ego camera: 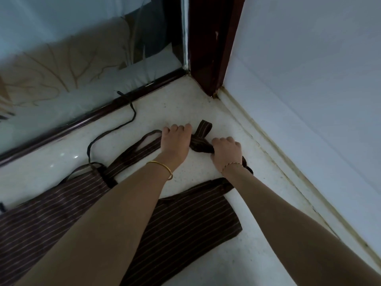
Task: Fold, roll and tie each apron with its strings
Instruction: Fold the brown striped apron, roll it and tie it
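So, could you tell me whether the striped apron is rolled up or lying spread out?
Spread out: the apron lies flat on the floor, unrolled.

A white speckled floor [185,104] (scuffed and dusty near the edges) runs to a pale wall [309,58] at 3 o'clock, edged by a yellowed skirting [278,145]. A dark red-brown door post [210,38] stands at 12 o'clock. At 10 o'clock is a frosted glass panel [72,58] with a leaf pattern, above a dark bottom rail [92,118].

views: one, head-worn, wide-angle
facing: forward and steeply down into a floor [181,104] corner
range: close; forearms enter from bottom edge, left hand [175,141] and right hand [225,150] on apron [185,219] mid-frame
edges: glass door [61,69] left, wall [309,69] right
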Available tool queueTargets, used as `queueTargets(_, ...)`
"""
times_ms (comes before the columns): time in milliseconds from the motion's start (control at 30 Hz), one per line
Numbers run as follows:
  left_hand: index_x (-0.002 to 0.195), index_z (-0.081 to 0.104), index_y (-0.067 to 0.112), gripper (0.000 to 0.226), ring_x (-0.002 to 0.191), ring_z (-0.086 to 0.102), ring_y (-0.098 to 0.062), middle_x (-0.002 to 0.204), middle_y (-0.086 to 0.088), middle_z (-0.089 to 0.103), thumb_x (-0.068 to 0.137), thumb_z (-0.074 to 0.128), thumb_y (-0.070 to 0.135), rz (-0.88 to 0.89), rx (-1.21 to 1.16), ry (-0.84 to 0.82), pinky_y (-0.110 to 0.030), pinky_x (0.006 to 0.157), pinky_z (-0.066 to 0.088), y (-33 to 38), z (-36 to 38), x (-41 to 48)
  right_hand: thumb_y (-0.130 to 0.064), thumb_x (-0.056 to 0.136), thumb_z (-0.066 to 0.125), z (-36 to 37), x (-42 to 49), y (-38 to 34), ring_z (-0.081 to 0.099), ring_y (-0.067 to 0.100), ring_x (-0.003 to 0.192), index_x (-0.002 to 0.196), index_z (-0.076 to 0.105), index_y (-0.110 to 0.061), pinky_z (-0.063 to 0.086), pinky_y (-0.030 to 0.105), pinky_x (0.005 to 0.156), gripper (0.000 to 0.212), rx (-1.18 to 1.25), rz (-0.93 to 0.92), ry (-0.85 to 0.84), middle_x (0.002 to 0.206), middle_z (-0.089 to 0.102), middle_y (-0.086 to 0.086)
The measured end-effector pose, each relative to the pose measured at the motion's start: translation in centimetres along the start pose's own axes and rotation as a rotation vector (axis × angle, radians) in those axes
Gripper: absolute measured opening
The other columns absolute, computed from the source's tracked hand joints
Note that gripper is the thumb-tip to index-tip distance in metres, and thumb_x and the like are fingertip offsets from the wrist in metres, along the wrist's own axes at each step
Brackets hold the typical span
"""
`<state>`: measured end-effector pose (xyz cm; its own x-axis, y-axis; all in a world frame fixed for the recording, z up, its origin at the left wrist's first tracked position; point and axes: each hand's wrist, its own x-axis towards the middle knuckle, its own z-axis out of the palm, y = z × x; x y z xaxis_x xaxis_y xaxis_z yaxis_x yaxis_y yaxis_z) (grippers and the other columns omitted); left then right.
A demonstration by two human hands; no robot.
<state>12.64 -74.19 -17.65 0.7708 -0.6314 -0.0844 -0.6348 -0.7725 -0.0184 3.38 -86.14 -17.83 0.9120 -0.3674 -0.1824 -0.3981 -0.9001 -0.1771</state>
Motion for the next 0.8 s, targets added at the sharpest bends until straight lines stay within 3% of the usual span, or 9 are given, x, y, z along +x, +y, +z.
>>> queueTargets(100,0.119,0.053,0.018,0.028,0.108,0.049,-0.025,0.113,-0.006,0.057,0.092,0.051,0.025,-0.019,-0.103,-0.004,-0.038,0.094,0.034,-0.7,-0.5,0.1,-0.017,0.09,0.05,-1.6,0.2,-0.2,0.053,0.022,0.081,0.098,0.056,-0.01,0.038,0.027,0.065,0.012,0.376,0.046,0.037,0.092,0.052,0.003)
queueTargets(167,0.111,0.058,0.017,0.026,0.105,0.05,-0.024,0.109,-0.006,0.055,0.091,0.054,0.033,-0.043,-0.193,0.057,-0.038,0.092,0.035,-1.0,-1.4,0.3,-0.014,0.089,0.049,-3.1,0.3,-0.5,0.052,0.019,0.073,0.099,0.054,-0.011,0.035,0.026,0.057,0.011,0.496,0.085,0.133,0.09,0.05,0.001)
queueTargets(300,0.102,0.056,0.015,0.02,0.096,0.055,-0.021,0.097,-0.001,0.059,0.091,0.057,0.031,-0.107,-0.403,0.243,-0.033,0.085,0.033,-1.1,-4.7,0.6,-0.005,0.089,0.045,-5.4,0.2,-0.5,0.055,0.022,0.074,0.113,0.051,-0.016,0.038,0.03,0.057,0.027,0.42,0.146,0.146,0.097,0.054,0.001)
queueTargets(433,0.101,0.046,0.014,0.019,0.083,0.062,-0.023,0.083,0.004,0.056,0.09,0.061,0.017,-0.104,-0.669,0.214,-0.038,0.09,0.044,-1.3,-7.7,0.1,-0.005,0.085,0.05,-6.5,0.0,-0.9,0.055,0.022,0.077,0.115,0.049,-0.014,0.043,0.032,0.061,0.031,0.368,0.117,-0.051,0.101,0.053,0.005)
queueTargets(533,0.115,0.049,0.015,0.032,0.097,0.062,-0.022,0.098,0.0,0.06,0.087,0.065,0.017,-0.091,-0.792,0.154,-0.042,0.093,0.048,-1.7,-9.0,-0.4,-0.021,0.089,0.054,-7.4,-0.3,-2.0,0.051,0.017,0.065,0.092,0.051,-0.017,0.036,0.026,0.052,0.006,0.501,0.077,-0.021,0.075,0.053,-0.002)
queueTargets(567,0.12,0.05,0.016,0.038,0.105,0.059,-0.021,0.109,-0.003,0.06,0.086,0.066,0.018,-0.082,-0.783,0.166,-0.042,0.096,0.047,-1.9,-9.3,-0.6,-0.024,0.091,0.052,-7.9,-0.3,-2.4,0.052,0.018,0.065,0.087,0.053,-0.016,0.035,0.026,0.051,0.009,0.524,0.088,0.034,0.071,0.052,-0.002)
queueTargets(667,0.127,0.052,0.014,0.041,0.116,0.053,-0.021,0.127,-0.007,0.053,0.087,0.064,0.016,-0.088,-0.682,0.249,-0.038,0.101,0.043,-3.0,-10.1,-1.1,-0.019,0.093,0.047,-9.0,-0.2,-2.6,0.057,0.021,0.076,0.094,0.059,-0.014,0.044,0.03,0.058,0.013,0.499,0.19,0.213,0.081,0.058,0.001)
queueTargets(800,0.13,0.051,0.01,0.04,0.116,0.051,-0.026,0.131,-0.012,0.048,0.09,0.056,0.007,-0.138,-0.57,0.238,-0.035,0.096,0.045,-4.8,-10.5,-2.3,-0.008,0.093,0.045,-9.6,-0.4,-1.9,0.06,0.023,0.083,0.104,0.056,-0.014,0.047,0.033,0.067,0.017,0.484,0.328,0.222,0.094,0.065,0.004)
